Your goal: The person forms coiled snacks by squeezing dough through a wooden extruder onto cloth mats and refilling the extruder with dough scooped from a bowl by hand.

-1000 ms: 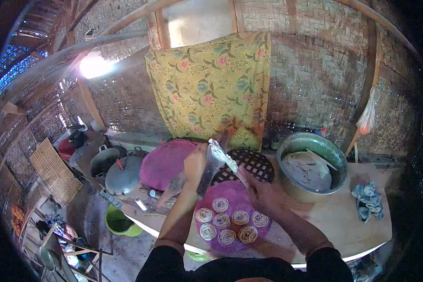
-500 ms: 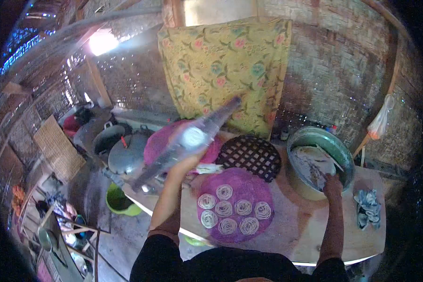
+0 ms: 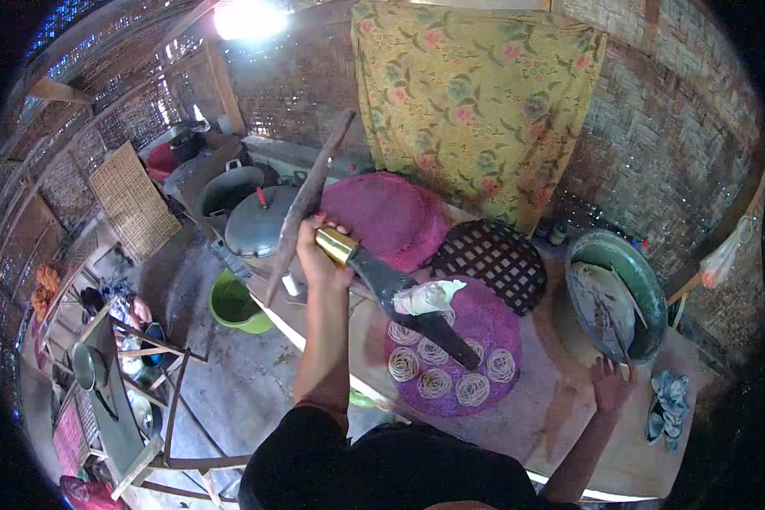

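Well, left grip [image 3: 325,253]: wrapped around the press [image 3: 378,279] at its gold barrel [image 3: 337,246]
Press: stretched rightward from that grip, above coiled strands [image 3: 434,383]
Right grip [image 3: 610,387]: at the basin [image 3: 631,270] rim; can't tell if pinching

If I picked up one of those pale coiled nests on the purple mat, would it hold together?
Perhaps not well: each nest is looped from thin strands, so it could sag or come apart if lifted by one edge. Those slender loops also suggest it would feel light. Lying flat on the purple mat, it seems unlikely to roll or tip when nudged.
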The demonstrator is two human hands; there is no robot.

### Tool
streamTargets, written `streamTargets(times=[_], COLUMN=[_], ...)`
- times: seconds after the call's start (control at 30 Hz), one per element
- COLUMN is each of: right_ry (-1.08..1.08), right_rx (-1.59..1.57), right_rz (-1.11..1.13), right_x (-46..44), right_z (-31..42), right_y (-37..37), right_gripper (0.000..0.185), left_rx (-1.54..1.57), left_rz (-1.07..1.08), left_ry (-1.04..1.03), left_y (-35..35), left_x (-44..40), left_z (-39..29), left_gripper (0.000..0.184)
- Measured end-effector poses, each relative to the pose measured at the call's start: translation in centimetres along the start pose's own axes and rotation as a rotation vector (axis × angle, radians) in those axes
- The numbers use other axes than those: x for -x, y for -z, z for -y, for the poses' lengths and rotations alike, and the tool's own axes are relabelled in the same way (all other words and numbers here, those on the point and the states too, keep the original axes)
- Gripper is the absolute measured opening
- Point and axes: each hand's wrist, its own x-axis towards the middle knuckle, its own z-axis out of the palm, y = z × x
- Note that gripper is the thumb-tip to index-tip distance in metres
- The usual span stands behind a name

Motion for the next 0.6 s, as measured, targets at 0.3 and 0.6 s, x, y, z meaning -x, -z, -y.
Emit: streamTargets(times=[0.3, 0.6], right_ry=[0.125, -0.573], right_rx=[-0.136, 0.229], right_rz=[-0.187, 0.425], right_x=[4.4, 9.3], right_z=[-2.5, -18.1], right_y=[-4.0, -19.1], right_gripper=[0.065, 0.062], left_rx=[0.062, 0.438], left_rz=[-0.016, 0.316], left_ry=[0.208, 0.67], left_y=[2.1, -1.6], left_x=[-1.1, 2.4], left_z=[1.4, 9.0], left_gripper=[0.017, 0.016])
